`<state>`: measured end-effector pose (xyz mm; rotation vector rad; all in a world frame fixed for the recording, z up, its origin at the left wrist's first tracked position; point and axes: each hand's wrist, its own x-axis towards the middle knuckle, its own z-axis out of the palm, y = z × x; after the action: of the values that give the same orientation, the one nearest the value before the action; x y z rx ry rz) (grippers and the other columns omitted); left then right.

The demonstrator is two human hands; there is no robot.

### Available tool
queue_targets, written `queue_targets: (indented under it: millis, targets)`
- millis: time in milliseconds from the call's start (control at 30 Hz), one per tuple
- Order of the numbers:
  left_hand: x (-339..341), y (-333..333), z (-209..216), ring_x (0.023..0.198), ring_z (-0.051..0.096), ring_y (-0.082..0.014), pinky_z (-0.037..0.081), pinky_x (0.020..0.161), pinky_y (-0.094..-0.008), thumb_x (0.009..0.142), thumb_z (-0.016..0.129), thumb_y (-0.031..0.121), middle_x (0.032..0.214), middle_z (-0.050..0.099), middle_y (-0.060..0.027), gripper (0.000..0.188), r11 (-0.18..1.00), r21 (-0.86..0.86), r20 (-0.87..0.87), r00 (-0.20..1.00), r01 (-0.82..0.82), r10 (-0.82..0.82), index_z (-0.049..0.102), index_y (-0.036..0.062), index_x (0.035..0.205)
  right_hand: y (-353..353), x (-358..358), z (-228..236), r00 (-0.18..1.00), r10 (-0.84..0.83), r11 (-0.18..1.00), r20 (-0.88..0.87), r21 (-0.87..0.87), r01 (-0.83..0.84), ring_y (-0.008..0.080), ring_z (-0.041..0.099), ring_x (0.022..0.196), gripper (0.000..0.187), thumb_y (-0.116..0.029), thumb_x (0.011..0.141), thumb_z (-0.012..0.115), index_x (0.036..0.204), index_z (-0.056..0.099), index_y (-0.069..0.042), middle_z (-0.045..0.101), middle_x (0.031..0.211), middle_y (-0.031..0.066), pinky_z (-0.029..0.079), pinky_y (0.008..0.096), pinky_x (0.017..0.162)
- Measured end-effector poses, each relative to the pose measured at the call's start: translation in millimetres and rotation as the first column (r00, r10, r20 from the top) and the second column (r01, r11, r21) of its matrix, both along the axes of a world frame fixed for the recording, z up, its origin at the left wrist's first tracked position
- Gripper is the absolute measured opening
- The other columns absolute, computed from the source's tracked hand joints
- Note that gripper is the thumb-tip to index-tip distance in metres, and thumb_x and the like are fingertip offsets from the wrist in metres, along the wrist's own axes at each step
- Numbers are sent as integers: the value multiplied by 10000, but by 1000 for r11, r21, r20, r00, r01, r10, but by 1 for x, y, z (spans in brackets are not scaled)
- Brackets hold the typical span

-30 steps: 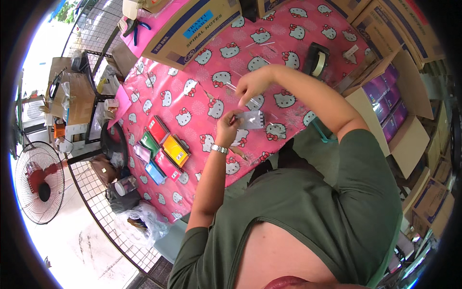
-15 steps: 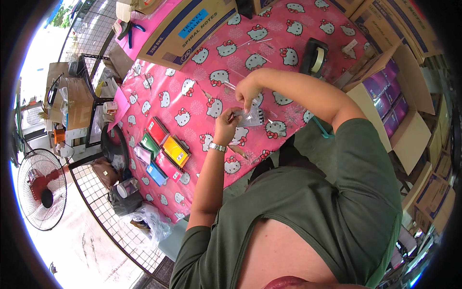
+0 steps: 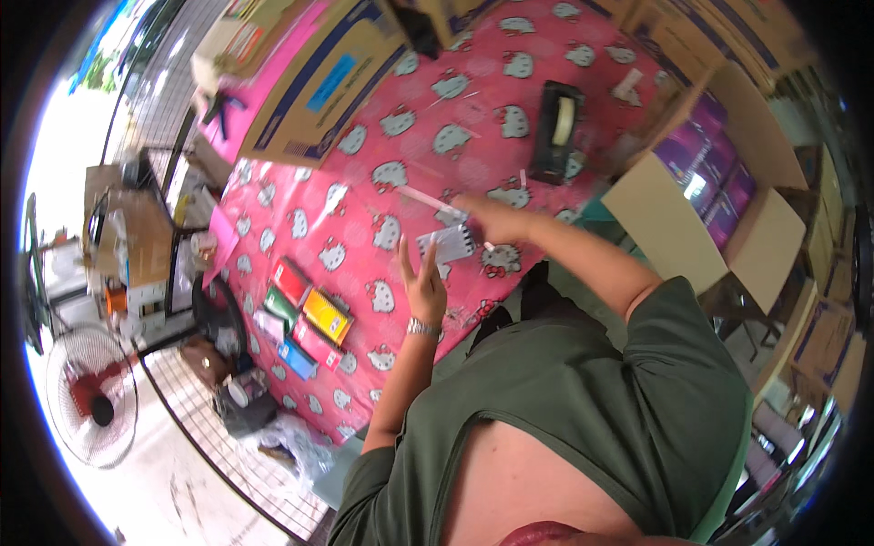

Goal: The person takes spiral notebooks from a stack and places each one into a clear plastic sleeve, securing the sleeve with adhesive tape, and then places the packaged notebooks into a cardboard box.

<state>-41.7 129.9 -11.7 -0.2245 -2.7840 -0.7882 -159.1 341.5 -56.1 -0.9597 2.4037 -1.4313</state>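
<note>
A small white spiral notepad [image 3: 444,245] with dark coil binding lies on the pink table cover, between my hands. My left hand [image 3: 424,284], with a metal-banded watch at the wrist, is just below its left edge, fingers spread and holding nothing I can see. At its coil side is my right hand [image 3: 496,221], smeared by motion, its fingertips hidden. A thin whitish strip [image 3: 426,197] runs up to that hand; whether it is held I cannot tell. To the left lies a group of small notebooks in red, green, yellow [image 3: 328,316], pink, blue and white.
A black tape dispenser [image 3: 555,132] stands beyond my right hand. Farther right is an open carton [image 3: 669,218] of purple packs. Closed cartons [image 3: 319,91] line the back. Pliers [image 3: 221,111] lie at the far left, and a fan [image 3: 91,396] stands left of the table.
My left hand was pinched at the notepad's edge; its fingers are now spread and lower. My right hand has moved right and down from above the notepad. The whole view has shifted slightly.
</note>
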Motion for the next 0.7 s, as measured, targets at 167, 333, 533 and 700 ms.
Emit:
queue_targets:
  millis: [167, 333, 533, 700]
  targets:
    - [23, 22, -44, 1379, 62, -521, 42, 1111, -616, 867, 587, 369, 1491, 114, -326, 796, 948, -317, 50, 998, -20, 37, 217, -65, 1421, -39, 36, 8, 968, -122, 985, 219, -96, 146, 354, 584, 1074, 815, -257, 607, 818, 1299, 426, -77, 615, 1131, 182, 479, 399, 882]
    - [-37, 58, 5, 1394, -32, -500, -13, 1109, -607, 895, 519, 452, 1507, -6, -326, 887, 946, -307, -156, 975, 102, -156, 58, -56, 1456, 12, 26, 99, 844, -377, 705, 382, -473, 529, 244, 581, 1066, 741, -329, 679, 825, 1235, 416, -60, 587, 1139, 156, 469, 366, 883]
    - [-23, 97, 50, 1413, -16, -462, -3, 1101, -614, 884, 559, 438, 1547, 44, -228, 755, 918, -246, 124, 949, 311, -288, 216, 135, 1484, 226, 54, 204, 401, -853, 171, 334, -547, 820, 221, 571, 1040, 546, -281, 859, 648, 1290, 439, -21, 548, 1177, 118, 493, 358, 877]
    - [-9, 48, 18, 1427, 18, -420, 21, 1109, -588, 881, 587, 401, 1553, 59, -211, 699, 959, -192, 291, 945, 210, -149, 285, 176, 1469, 411, 63, 174, 89, -875, -143, 476, -430, 891, 248, 570, 1082, 727, -427, 849, 660, 1327, 421, 67, 559, 1235, 164, 457, 339, 902]
